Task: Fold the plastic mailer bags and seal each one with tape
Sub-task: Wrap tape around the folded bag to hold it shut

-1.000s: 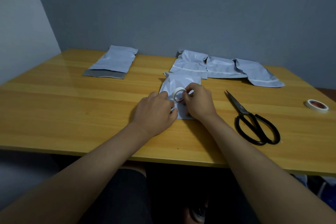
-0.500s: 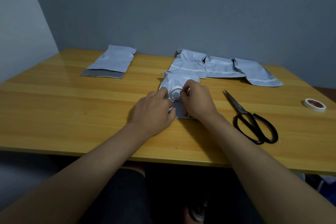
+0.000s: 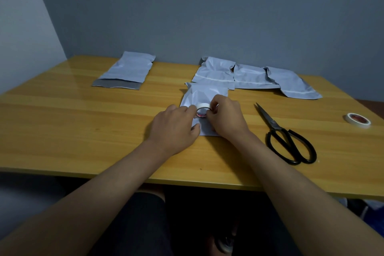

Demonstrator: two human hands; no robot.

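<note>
Crinkled grey mailer bag [image 3: 204,94] lies folded.

Scissors [image 3: 287,135] right of mailer [image 3: 204,94] (table [image 3: 83,131]).

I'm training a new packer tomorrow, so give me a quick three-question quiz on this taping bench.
1. True or false: the scissors lie to the right of the right hand.
2. How many tape rolls are visible?
3. The roll both hands work on sits over: A) the bare table B) the near mailer bag C) the far-left mailer bag

Key: 1 true. 2 two: the held tape roll and the spare tape roll. 3 B; the left hand is there too.
</note>
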